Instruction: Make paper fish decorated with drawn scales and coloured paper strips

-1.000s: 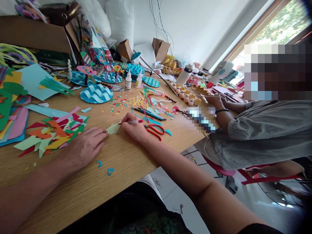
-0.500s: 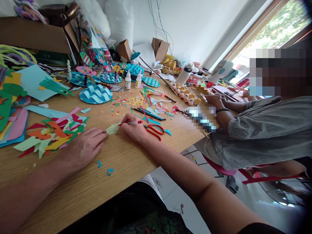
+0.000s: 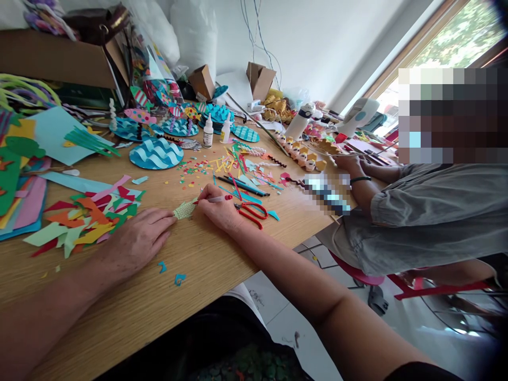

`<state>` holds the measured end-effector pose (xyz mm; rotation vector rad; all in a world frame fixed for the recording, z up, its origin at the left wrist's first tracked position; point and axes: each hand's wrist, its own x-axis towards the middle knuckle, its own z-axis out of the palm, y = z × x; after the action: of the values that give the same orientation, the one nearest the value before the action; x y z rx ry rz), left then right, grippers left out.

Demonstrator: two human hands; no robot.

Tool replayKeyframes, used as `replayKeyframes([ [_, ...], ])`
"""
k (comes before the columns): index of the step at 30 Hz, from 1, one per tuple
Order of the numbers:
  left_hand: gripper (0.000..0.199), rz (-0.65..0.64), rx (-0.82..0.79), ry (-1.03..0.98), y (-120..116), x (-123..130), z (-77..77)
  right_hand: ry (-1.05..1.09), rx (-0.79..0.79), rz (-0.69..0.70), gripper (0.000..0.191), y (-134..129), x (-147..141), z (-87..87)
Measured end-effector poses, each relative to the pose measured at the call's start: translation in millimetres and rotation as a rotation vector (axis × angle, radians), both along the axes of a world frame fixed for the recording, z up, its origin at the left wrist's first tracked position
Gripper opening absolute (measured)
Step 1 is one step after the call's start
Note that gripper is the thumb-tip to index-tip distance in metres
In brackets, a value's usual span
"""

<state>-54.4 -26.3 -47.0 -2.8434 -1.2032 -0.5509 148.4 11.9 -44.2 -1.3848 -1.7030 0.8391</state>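
A small pale-green paper cutout (image 3: 184, 210) with a scale-like pattern lies flat on the wooden table (image 3: 234, 259). Fingertips of my left hand (image 3: 138, 235) rest on its left end, the hand flat with fingers stretched out. My right hand (image 3: 218, 206) is closed around a red-capped pen (image 3: 216, 199), its tip at the cutout's right end. Just right of that hand lie red-handled scissors (image 3: 254, 211). Beyond it are dark pens (image 3: 246, 185) on blue paper strips. Two blue scraps (image 3: 180, 279) sit nearer the table's front edge.
Coloured paper scraps (image 3: 87, 217) are heaped at left. Behind stand two glue bottles (image 3: 208, 132) and blue wavy paper discs (image 3: 156, 153). Small doll-like figures (image 3: 301, 156) line the far right. A person in a grey shirt (image 3: 436, 211) sits at the right, arms on the table.
Both hands and the cutout stay almost in place; the pen tip has shifted very slightly. The other person's head has moved a little.
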Motion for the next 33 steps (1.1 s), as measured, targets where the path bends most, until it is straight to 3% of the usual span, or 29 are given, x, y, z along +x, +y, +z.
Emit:
replayKeyframes([
  [15, 0.04, 0.011, -0.015, -0.017, 1, -2, -4.6, -0.048, 0.005, -0.001, 0.007, -3, 1, 5.5],
  [22, 0.04, 0.011, -0.019, -0.003, 1, -1, -3.0, 0.064, -0.03, -0.024, 0.007, -1, 2, 5.6],
  [33, 0.041, 0.0, 0.012, -0.032, 0, -1, -1.4, 0.038, -0.046, -0.021, 0.009, -6, 0, 12.1],
])
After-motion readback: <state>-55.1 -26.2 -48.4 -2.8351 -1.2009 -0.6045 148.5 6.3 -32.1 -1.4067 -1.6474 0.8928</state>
